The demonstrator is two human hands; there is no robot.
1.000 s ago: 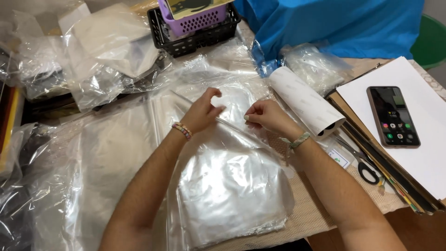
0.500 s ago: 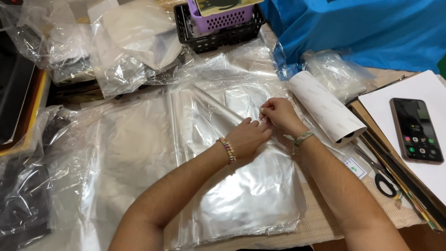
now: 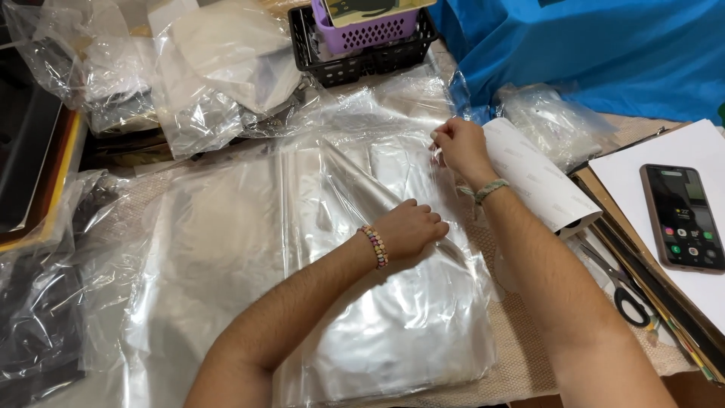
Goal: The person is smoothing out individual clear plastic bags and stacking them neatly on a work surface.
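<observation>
The left hand has slid down to press fisted on the stack of clear plastic bags — the right hand now pinching the top bag's upper edge, lifted away.

A table covered with a woven beige mat was seen beneath everything. Blue cloth was draped at the far right, beyond the fingers. A black basket holding a purple one was set at the far edge. A dark tray was placed far left. Bright, even light was cast throughout.
</observation>
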